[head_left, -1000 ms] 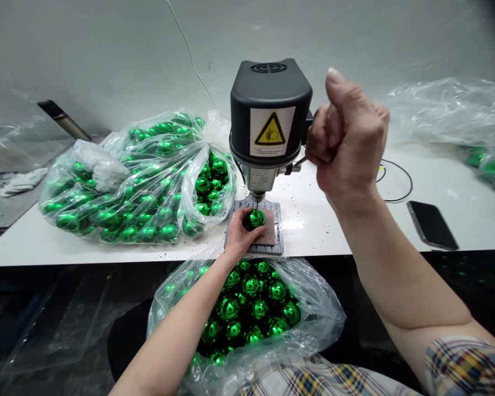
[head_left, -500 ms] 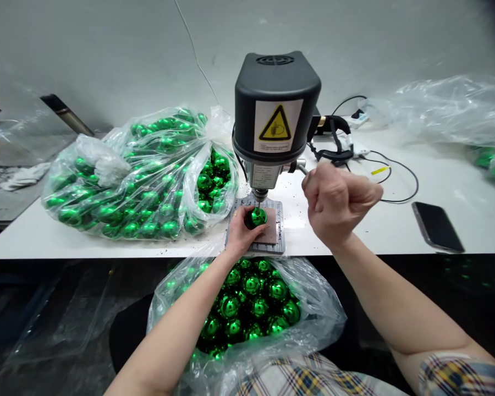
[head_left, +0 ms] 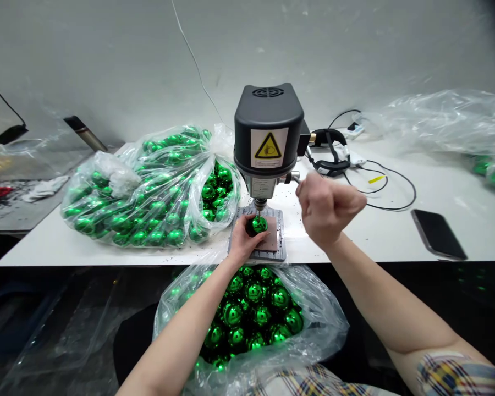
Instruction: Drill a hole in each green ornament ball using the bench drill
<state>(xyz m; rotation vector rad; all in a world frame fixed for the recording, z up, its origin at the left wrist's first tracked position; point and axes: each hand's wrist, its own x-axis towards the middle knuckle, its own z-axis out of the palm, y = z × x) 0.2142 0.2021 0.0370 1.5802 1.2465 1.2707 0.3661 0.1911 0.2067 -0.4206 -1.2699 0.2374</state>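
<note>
My left hand (head_left: 244, 240) grips a shiny green ball (head_left: 259, 224) on a brownish square pad (head_left: 272, 237), which lies on the grey base plate (head_left: 281, 254) of a drill press. The bit of the black-topped drill press (head_left: 268, 129) points down at the top of the ball; whether it has entered the ball is too small to tell. My right hand (head_left: 329, 209) is a closed fist round the press's lever (head_left: 296, 177), most of which it hides.
An open clear bag (head_left: 330, 324) of green balls sits at my lap. A large clear bag (head_left: 148, 190) of green balls lies left of the press. A phone (head_left: 438, 234), a black strap (head_left: 333, 151), cables and another plastic bag (head_left: 445, 121) are on the right.
The view has shifted, so the table and press appear lower. My left hand still holds the ball under the bit, and my right fist remains at the lever.
</note>
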